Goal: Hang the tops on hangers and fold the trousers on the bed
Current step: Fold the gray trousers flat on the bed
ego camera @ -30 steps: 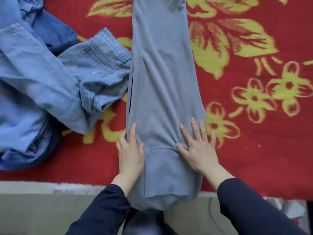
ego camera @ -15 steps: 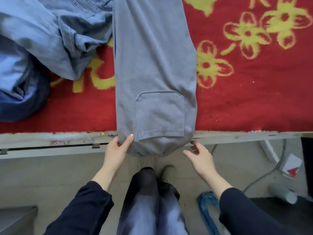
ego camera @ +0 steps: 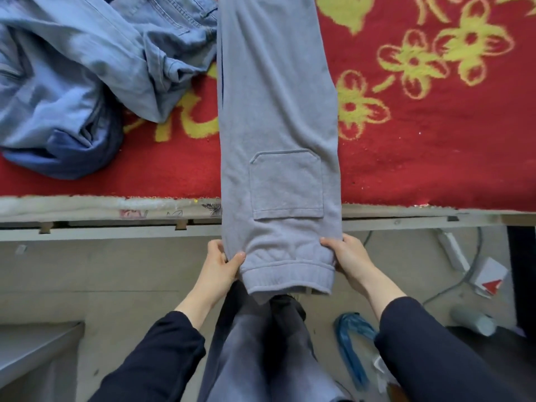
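The step in hand is folding the trousers, and the grip for the fold looks set.

Far left, above the bed edge (ego camera: 116,227), a heap of denim (ego camera: 87,68) lies crumpled on the bed (ego camera: 435,169), close beside the grey cloth; it waits its turn.

Just below the bed edge, the left hand (ego camera: 219,268) grips the left corner of the waist end. Its thumb lies on top of the cloth and its fingers (ego camera: 215,247) curl behind it.

The trousers (ego camera: 275,111) lie in one long, narrow strip, seemingly with leg laid on leg. They run from well above the bed edge straight down across it. The pocket (ego camera: 285,187) sits right at that edge, and the waistband (ego camera: 290,278) hangs off below it, between the two hands.

The right hand (ego camera: 348,256), also just below the bed edge, grips the right corner in the same way, thumb on top and fingers wrapped round the side. So the cloth is pinched at both corners, with the band stretched flat from one grip to the other.

The next move, I judge, is to lift the waist end and carry it up past the bed edge towards the leg ends. Both hands should rise together and stay level, or the layers may slide apart and the fold go crooked.
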